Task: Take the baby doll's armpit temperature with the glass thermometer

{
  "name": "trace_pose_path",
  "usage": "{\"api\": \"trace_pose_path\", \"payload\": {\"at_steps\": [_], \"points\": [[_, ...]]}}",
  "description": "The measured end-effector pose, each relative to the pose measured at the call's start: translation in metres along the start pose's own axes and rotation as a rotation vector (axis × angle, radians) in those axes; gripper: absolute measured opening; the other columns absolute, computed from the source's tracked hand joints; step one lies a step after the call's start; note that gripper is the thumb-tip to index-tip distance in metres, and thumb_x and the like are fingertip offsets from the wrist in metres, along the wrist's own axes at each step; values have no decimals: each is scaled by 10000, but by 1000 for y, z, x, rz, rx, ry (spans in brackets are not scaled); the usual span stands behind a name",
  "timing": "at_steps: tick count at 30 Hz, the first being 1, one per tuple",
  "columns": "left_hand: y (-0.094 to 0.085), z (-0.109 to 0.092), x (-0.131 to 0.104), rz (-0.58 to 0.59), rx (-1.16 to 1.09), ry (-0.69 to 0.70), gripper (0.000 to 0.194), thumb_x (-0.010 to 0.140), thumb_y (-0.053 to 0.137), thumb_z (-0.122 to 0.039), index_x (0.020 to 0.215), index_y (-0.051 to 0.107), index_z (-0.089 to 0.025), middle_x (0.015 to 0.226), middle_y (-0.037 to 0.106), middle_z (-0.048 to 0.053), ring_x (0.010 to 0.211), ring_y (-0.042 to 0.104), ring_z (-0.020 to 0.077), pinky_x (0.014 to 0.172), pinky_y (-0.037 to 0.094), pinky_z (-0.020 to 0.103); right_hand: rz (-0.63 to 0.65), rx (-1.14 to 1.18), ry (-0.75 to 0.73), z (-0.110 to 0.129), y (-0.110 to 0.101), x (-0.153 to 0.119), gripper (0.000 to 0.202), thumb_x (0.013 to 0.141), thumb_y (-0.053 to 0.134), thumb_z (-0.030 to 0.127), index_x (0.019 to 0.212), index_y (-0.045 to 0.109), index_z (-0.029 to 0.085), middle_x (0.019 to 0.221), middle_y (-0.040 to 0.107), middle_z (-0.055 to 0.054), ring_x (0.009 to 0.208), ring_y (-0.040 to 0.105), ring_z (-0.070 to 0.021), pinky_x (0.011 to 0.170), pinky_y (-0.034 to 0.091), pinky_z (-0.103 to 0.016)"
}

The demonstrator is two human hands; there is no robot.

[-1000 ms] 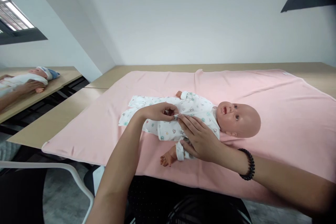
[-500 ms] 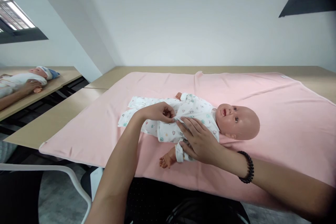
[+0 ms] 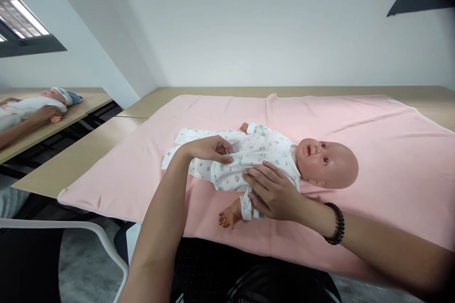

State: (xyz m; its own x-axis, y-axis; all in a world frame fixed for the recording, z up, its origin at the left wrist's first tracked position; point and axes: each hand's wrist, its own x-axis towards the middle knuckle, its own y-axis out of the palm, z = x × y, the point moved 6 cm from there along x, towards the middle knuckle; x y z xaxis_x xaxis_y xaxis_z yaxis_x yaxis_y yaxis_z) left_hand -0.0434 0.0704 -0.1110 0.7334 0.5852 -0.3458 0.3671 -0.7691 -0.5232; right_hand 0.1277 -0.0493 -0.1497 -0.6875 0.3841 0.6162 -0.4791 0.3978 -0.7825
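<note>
A baby doll (image 3: 329, 163) lies on its back on a pink blanket (image 3: 377, 151), its head to the right. It wears a white patterned top (image 3: 231, 177) and matching trousers (image 3: 201, 168). My left hand (image 3: 213, 148) pinches the top's fabric near the waist, thumb and fingertips close together. Flat on the chest and near sleeve rests my right hand (image 3: 272, 189), fingers stretched out. The doll's near hand (image 3: 229, 214) sticks out of a rolled white cuff below my right hand.
The blanket covers most of a wooden table (image 3: 121, 128). On another table (image 3: 83, 109) at the left lies a second doll (image 3: 35, 106) in a blue and white hat, with another person's hand (image 3: 46, 114) on it. A chair's white frame (image 3: 88, 227) stands at lower left.
My right hand has drawn a little away from my left hand, down the doll's chest, and the fabric fold between them is released on that side. The view has shifted slightly.
</note>
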Motion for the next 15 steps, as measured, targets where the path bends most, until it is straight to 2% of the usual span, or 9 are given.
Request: {"api": "trace_pose_path", "payload": {"at_steps": [3, 8, 15], "points": [[1, 7, 1, 5, 9, -58, 343, 805, 727, -505, 919, 719, -181, 681, 650, 15, 568, 513, 97, 498, 314, 232, 5, 46, 3, -1, -1, 2, 398, 952, 517, 275, 1282, 627, 81, 1237, 658, -138, 1168, 545, -280, 1130, 411, -479], [-3, 9, 2, -51, 30, -58, 333, 772, 755, -507, 811, 696, -181, 577, 524, -21, 506, 403, 74, 473, 237, 241, -21, 74, 10, 0, -3, 4, 281, 944, 522, 252, 1125, 688, 116, 1052, 683, -110, 1062, 572, -267, 1097, 445, -467], [-4, 12, 4, -68, 21, -55, 307, 771, 758, -487, 783, 668, -194, 590, 505, -24, 525, 403, 81, 493, 255, 242, -42, 135, -57, 4, -1, 3, 188, 943, 536, 207, 895, 698, 125, 849, 667, -83, 886, 575, -223, 1029, 483, -436]]}}
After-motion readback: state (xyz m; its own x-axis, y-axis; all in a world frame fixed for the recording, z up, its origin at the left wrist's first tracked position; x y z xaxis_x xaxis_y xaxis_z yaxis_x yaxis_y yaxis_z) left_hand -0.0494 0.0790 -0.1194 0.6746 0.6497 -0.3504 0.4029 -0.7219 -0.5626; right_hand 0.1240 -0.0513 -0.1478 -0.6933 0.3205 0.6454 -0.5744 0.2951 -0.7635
